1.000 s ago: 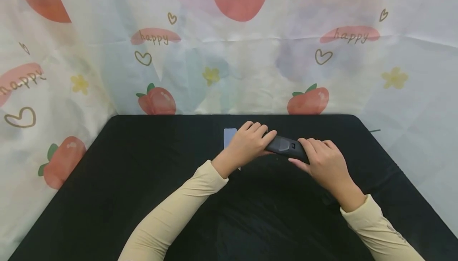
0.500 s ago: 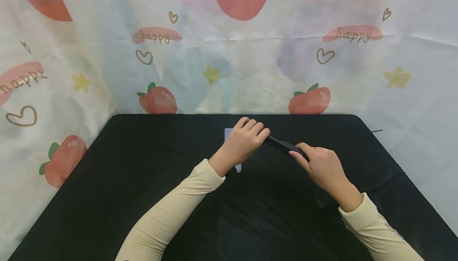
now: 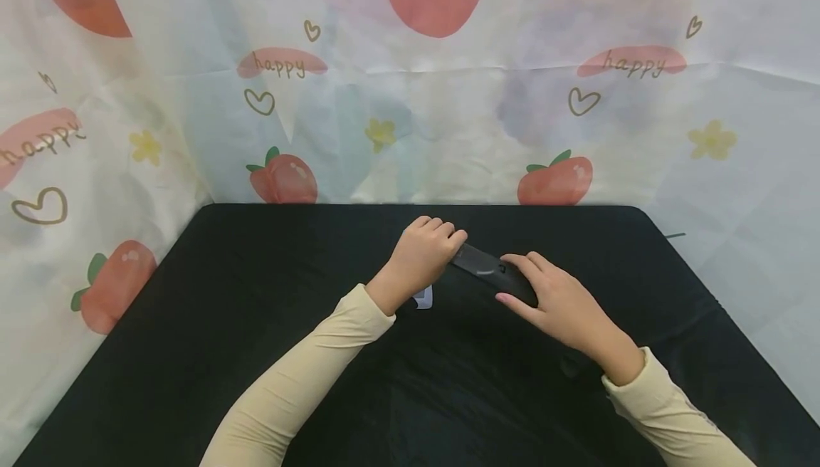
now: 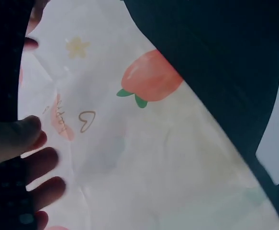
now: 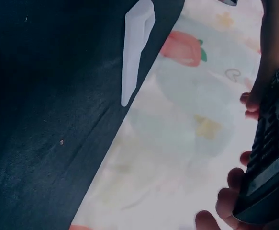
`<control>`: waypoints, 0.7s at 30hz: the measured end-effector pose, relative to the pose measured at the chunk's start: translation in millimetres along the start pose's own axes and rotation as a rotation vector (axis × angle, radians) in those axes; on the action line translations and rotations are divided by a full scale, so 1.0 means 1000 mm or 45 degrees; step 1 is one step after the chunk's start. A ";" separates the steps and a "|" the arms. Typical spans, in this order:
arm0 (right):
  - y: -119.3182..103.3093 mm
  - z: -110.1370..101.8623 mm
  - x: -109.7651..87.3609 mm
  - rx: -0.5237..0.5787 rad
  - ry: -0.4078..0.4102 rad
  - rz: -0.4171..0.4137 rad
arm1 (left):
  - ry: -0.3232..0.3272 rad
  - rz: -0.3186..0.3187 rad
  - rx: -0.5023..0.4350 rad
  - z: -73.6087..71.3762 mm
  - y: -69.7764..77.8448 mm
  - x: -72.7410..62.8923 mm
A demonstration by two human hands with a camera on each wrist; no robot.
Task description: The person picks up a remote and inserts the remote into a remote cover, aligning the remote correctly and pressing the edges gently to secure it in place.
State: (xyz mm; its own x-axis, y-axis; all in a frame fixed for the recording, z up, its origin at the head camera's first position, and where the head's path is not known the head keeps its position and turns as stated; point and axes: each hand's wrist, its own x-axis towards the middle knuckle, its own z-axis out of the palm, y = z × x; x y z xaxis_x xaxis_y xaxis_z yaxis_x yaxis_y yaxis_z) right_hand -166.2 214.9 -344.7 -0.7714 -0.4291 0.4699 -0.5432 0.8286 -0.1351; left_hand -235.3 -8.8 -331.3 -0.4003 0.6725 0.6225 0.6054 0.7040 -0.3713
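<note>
A black handset (image 3: pixel 490 271), with a keypad and small display in the right wrist view, is held slanting above the table. Its back, with a raised section, faces up in the head view. My left hand (image 3: pixel 423 250) grips the far left end, fingers curled over it. At the other end my right hand (image 3: pixel 557 303) holds it between thumb and fingers. In the left wrist view the handset (image 4: pixel 3 72) runs along the left edge, dark and close. Its keys and display strip (image 5: pixel 268 172) show between both hands in the right wrist view.
A pale, elongated piece (image 5: pixel 134 52) lies on the black table (image 3: pixel 288 253), mostly hidden behind my left hand in the head view. A tiny crumb (image 5: pixel 61 142) lies on the surface. A fruit-print curtain (image 3: pixel 410 97) stands around the back and sides.
The handset was tipped edge-on half a second ago and now shows its back again. Both hands have shifted slightly left with it, and the left hand covers more of the pale piece.
</note>
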 end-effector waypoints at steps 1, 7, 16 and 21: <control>-0.001 0.001 0.001 -0.005 0.012 -0.017 | -0.009 -0.009 -0.014 0.001 -0.001 -0.001; -0.008 0.007 0.007 -0.101 0.157 -0.213 | 0.002 -0.032 -0.170 0.006 -0.009 -0.006; -0.023 0.019 0.013 -0.343 0.154 -0.402 | -0.153 -0.002 -0.351 0.025 -0.032 -0.017; -0.029 0.029 0.013 -0.393 0.107 -0.350 | -0.202 0.032 -0.292 0.039 -0.045 -0.025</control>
State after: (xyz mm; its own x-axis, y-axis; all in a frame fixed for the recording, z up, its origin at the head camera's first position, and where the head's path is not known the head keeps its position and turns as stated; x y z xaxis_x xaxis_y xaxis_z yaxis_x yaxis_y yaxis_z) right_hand -169.9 175.0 -360.1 -0.5750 -0.6290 0.5232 -0.5905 0.7617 0.2667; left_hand -279.5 -47.9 -357.2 -0.4748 0.7291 0.4929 0.7492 0.6287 -0.2083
